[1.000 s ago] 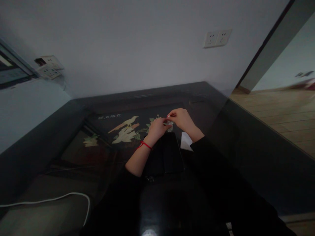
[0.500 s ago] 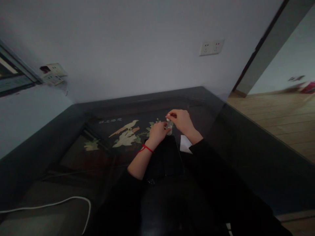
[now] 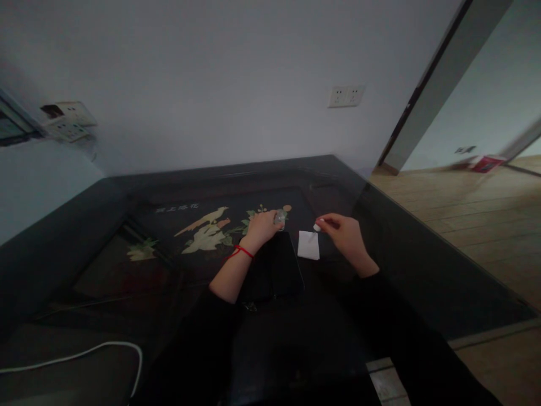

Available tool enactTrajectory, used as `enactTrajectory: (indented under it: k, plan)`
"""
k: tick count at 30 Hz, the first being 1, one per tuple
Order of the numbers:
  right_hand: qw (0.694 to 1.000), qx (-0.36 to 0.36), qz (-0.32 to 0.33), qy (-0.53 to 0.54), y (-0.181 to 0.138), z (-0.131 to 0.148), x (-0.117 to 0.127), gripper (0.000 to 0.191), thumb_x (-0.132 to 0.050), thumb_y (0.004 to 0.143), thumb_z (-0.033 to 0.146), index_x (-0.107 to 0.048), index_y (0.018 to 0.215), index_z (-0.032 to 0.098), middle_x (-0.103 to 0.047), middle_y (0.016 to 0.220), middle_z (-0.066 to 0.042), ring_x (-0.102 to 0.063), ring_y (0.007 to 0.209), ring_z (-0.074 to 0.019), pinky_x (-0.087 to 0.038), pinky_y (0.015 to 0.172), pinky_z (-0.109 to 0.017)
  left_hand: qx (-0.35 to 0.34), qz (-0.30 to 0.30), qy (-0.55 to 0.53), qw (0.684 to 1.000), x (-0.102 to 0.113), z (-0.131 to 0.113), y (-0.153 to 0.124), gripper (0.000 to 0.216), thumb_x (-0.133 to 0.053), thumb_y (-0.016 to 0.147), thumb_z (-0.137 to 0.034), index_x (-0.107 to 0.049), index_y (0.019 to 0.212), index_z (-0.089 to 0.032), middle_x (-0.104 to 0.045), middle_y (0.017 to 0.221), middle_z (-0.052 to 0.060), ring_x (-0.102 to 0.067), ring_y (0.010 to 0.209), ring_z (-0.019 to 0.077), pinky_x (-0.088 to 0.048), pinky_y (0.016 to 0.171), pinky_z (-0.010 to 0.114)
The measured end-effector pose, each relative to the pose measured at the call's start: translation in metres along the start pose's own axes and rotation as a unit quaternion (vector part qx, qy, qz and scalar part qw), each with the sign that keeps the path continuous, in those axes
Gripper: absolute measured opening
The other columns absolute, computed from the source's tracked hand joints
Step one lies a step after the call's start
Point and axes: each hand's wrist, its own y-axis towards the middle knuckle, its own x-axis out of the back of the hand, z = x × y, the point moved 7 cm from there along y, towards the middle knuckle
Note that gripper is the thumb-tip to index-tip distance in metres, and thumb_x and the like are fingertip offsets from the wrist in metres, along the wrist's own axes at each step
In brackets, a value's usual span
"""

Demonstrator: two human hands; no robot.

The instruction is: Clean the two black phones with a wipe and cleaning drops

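Observation:
My left hand (image 3: 262, 226), with a red string round its wrist, is closed around a small clear glass bottle (image 3: 279, 217) that stands on the dark table. To its right, my right hand (image 3: 344, 234) pinches a dropper (image 3: 316, 227) by its white top. A thin stem seems to point down and left from it, over a folded white paper (image 3: 308, 246). Below my left hand lies a flat black tablet-like object (image 3: 281, 270) with a dark, blank face. A small shiny item (image 3: 249, 306), too dim to name, rests by its lower left corner.
The dark glossy tabletop (image 3: 338, 186) bears an inlaid bird and flower picture (image 3: 207, 237). A white cable (image 3: 105, 344) curves across the lower left. Behind the table rises a wall with sockets (image 3: 346, 96). Wooden floor (image 3: 426, 197) shows at the right.
My right hand has moved from the bottle's mouth to the right, lifting the dropper away, and is now near the paper. My left hand still holds the bottle. The view has shifted slightly right.

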Motion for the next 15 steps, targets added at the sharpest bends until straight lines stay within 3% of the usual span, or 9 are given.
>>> enactTrajectory:
  k: [10, 15]
  plan:
    - [0.999, 0.019, 0.005, -0.027, -0.004, -0.001, -0.002, 0.017, -0.062, 0.078, 0.034, -0.073, 0.071, 0.021, -0.073, 0.069, -0.003, -0.067, 0.064, -0.0186, -0.045, 0.062, -0.029, 0.000, -0.004, -0.011, 1.000, -0.002, 0.005, 0.001, 0.036, -0.055, 0.086, -0.040, -0.060, 0.117, -0.021, -0.069, 0.111, 0.008, -0.064, 0.101, 0.0225, -0.048, 0.084, 0.032]
    - [0.999, 0.039, -0.033, -0.001, 0.022, 0.019, -0.001, 0.021, -0.061, 0.080, 0.036, -0.072, 0.080, 0.018, -0.075, 0.077, -0.006, -0.069, 0.070, -0.0196, -0.050, 0.066, -0.030, -0.008, -0.003, -0.015, 1.000, -0.002, 0.003, 0.003, 0.029, -0.055, 0.086, -0.040, -0.064, 0.106, -0.020, -0.070, 0.107, 0.008, -0.065, 0.097, 0.0202, -0.048, 0.082, 0.029]
